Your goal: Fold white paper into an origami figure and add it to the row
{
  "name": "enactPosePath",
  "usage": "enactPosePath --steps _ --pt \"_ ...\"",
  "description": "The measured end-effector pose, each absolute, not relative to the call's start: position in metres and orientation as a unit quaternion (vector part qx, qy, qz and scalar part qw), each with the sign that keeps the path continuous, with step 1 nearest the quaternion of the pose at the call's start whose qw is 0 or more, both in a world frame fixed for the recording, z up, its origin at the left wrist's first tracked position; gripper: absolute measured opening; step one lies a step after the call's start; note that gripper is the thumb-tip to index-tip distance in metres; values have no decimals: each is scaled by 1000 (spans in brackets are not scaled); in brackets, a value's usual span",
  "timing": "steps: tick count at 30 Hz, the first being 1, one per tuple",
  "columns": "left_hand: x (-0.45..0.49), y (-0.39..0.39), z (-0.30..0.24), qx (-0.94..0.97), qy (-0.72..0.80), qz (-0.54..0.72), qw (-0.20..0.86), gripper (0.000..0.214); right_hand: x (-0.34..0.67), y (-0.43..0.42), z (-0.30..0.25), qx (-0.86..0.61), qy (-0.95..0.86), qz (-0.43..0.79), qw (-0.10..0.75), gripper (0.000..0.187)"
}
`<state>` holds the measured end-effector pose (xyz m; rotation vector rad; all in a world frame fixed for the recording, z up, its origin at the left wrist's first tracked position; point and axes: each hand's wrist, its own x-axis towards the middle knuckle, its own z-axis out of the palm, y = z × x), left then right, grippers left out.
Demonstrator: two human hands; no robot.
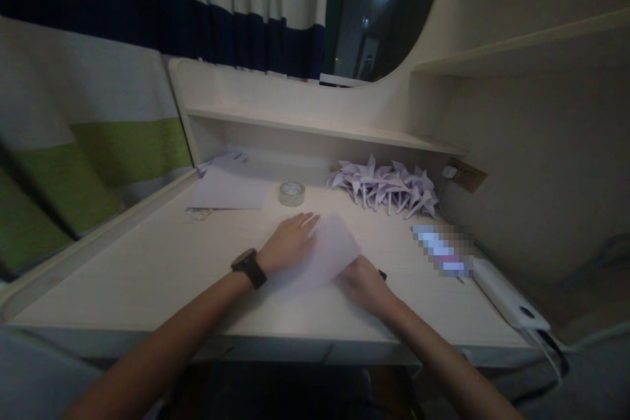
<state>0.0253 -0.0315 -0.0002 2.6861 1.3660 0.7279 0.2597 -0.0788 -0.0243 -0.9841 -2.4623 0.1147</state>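
Near the front of the tabletop [167,282], a white sheet [327,252] sits between your left hand [290,243] and your right hand [361,282], which are apart from each other. Your left lies spread along the sheet's left side, fingers extended, probably to steady it. Your right is curled at the opposite edge, seemingly to control that side; its fingertips are hidden, so whether they pinch the paper cannot be told. Just beyond your left hand, the tape roll [292,194] rests flat, a placing that suits an easy reach. The paper stack [229,185] lies at the back left, while the paper pinwheels [386,187] are bunched under the shelf [315,123], presumably away from your forearms. Off to your right, the phone [440,251] lies near the power strip [506,295].
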Motion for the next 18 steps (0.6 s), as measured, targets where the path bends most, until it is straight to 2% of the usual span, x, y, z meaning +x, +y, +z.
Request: enactPosePath --steps 5,13,18 --pt "-5 -66 -21 892 431 137 23 47 258 -79 -27 -367 -894 30 255 13" --pt "-10 -72 -29 887 446 121 12 53 243 -85 -22 -343 -903 49 252 16" --pt "-9 -75 -24 894 424 145 13 48 241 -86 -17 -344 -905 88 234 19"
